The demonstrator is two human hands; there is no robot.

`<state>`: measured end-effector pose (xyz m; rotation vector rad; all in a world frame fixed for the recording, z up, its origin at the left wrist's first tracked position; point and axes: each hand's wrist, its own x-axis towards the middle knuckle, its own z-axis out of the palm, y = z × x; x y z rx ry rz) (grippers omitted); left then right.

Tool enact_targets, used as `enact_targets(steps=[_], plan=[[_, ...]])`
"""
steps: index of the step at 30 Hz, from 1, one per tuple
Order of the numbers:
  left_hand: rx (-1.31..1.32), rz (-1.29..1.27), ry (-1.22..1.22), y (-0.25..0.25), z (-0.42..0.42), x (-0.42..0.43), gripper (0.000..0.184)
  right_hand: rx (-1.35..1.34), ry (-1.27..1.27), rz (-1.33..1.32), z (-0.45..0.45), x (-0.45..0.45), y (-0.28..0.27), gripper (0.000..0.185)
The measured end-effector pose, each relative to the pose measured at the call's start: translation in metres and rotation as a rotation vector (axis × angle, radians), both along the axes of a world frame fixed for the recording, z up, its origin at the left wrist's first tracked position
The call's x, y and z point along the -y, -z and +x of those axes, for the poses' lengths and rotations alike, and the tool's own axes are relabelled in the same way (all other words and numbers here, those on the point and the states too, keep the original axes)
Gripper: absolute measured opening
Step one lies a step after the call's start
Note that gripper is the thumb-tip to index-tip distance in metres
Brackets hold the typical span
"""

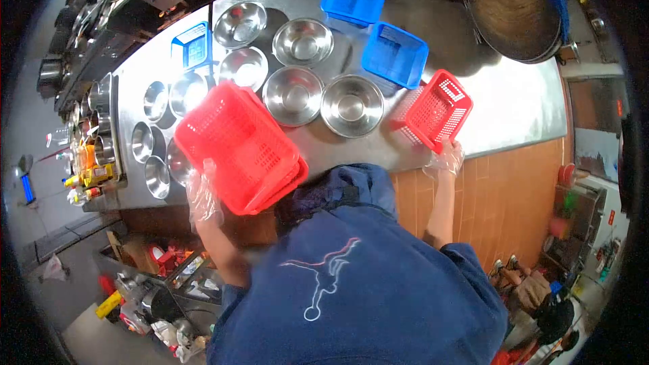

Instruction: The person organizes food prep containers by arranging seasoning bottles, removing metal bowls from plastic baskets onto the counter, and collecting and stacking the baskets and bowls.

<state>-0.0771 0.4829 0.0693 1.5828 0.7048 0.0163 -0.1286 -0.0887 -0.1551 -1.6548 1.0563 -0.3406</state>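
Observation:
My left hand (204,196), in a clear plastic glove, grips the near-left side of a stack of red plastic baskets (240,149). The stack is tilted and held over the steel table's front edge, hiding part of the bowls behind it. At the right, my gloved right hand (446,159) is closed on the near rim of a single red basket (438,111) with slotted walls. Between the two reds stand round steel bowls, the nearest bowl (352,105) just left of the single basket. A blue basket (395,55) sits just beyond that basket.
Further blue baskets stand at the back (353,0) and at the left (192,46) of the steel table (514,111). Several more steel bowls (155,101) cover its left part. A large round pan-like object (517,10) is at the far right. Shelves with bottles and packets (91,169) line the left.

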Motion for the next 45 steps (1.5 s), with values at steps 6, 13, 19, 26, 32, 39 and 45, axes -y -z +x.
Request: enact_targets(steps=[6,13,19,26,32,39,45], plan=[[0.216,0.039,0.19,0.034,0.064,0.035,0.032,-0.31,0.078,-0.813,0.019,0.03,-0.025,0.066],[0.013,-0.224,0.414,0.103,0.161,0.113,0.025,0.205,0.018,-0.104,0.066,-0.039,-0.139,0.037],[0.072,-0.378,0.438,0.112,0.161,0.135,0.03,0.393,-0.287,-0.208,0.068,-0.116,-0.163,0.017],[0.039,0.706,0.439,0.069,0.124,0.084,0.044,0.2,-0.965,-0.26,0.087,-0.221,-0.189,0.013],[0.075,1.155,0.046,0.056,0.033,0.005,0.047,0.372,-1.236,-0.589,0.086,-0.309,-0.141,0.04],[-0.067,1.063,0.128,0.106,-0.017,-0.04,0.04,0.139,-1.333,-0.548,0.083,-0.345,-0.115,0.035],[-0.044,0.958,0.107,0.097,-0.022,-0.049,0.038,0.283,-1.278,-0.632,0.078,-0.351,-0.095,0.021]])
